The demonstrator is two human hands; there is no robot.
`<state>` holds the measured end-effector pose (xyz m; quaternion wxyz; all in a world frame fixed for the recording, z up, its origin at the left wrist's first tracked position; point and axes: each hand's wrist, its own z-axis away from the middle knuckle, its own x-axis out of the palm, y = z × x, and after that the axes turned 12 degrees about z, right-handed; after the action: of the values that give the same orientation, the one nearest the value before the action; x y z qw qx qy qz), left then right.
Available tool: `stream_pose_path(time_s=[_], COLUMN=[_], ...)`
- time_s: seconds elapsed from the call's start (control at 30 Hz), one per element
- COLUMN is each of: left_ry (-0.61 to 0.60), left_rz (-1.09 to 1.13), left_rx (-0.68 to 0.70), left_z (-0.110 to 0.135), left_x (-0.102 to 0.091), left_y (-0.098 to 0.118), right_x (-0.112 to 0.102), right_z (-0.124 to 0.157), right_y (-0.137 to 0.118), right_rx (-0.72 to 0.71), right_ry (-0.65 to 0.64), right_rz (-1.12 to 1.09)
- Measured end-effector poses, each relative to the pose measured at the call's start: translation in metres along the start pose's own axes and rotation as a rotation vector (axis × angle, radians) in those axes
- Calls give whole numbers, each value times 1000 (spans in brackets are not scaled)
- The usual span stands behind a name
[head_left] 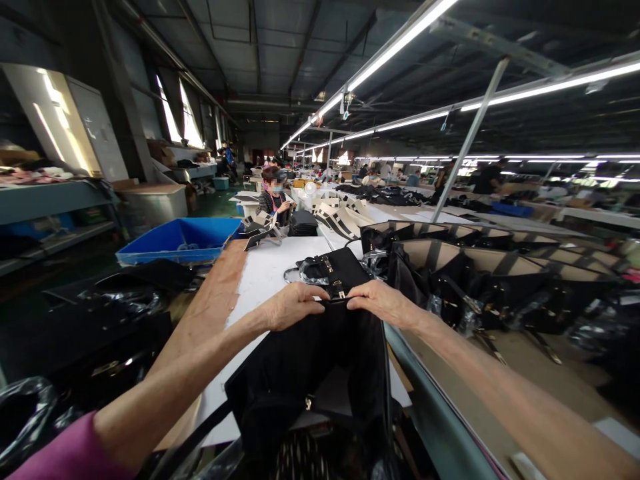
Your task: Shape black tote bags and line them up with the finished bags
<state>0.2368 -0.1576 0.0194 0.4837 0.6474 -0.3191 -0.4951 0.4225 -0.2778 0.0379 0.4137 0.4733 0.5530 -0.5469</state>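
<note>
While the fingers are closing on the rim: the left hand [295, 305] and the right hand [383, 301] are lying knuckles-up. Their fingers [320, 307] are bending down, nearly shut, over the top edge of the black bag [300, 380], and the tips are almost meeting at the middle.
Grip: both hands are holding that edge. The thumbs are hiding underneath, so I cannot tell how deep they are reaching.
Black bag: it is standing at the near end of the bench [215, 300], right in front of the person, with a small gold fitting [309, 402] showing low on its side.
Doing it well, as I judge it: both hands should be pressing evenly so the soft edge is not buckling, and the fingertips should be working clear of the metal just ahead.
Just beyond: a second bag [333, 267] with gold clasps is lying on the white sheet [270, 267], touching or nearly touching the fingertips.
Farther out: a row of tan-and-black bags [475, 260] is lining the right side, a blue bin [175, 240] is sitting to the left, and a co-worker [273, 197] is sitting well down the bench.
</note>
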Motion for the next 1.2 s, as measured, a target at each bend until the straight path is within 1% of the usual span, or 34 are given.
stream_pose_path(time_s=[0.13,0.2,0.3,0.37,0.43,0.47,0.53,0.6,0.67,0.77,0.9,1.0,1.2], left_ry=[64,76,84,108,143,158,178,186,186,176,149,129,208], left_rz=[-95,-139,-184,-222,-264,-282,-310,-326,-338,-345,-365,-402,-586], left_rx=[34,44,47,50,62,70,86,99,102,108,118,92,55], left_z=[1,1,2,3,5,6,8,11,14,16,18,16,3], left_x=[-1,-1,4,7,10,11,12,13,14,15,14,11,13], left_y=[1,2,5,7,9,10,12,14,15,16,18,21,26], right_x=[-1,-3,-4,-5,-6,-6,-5,-4,-2,-1,1,3,8], right_z=[0,0,3,5,8,9,11,13,13,15,16,13,6], right_y=[-10,-13,-16,-21,-28,-33,-43,-49,-51,-48,-47,-50,-51], right_rx=[-51,-72,-36,7,43,39,-7,-36,1,32,43,68,71], right_ry=[44,53,16,9,52,80,108,100,92,93,113,118,148], right_rz=[113,151,242,342,455,485,451,333,236,172,179,205,216])
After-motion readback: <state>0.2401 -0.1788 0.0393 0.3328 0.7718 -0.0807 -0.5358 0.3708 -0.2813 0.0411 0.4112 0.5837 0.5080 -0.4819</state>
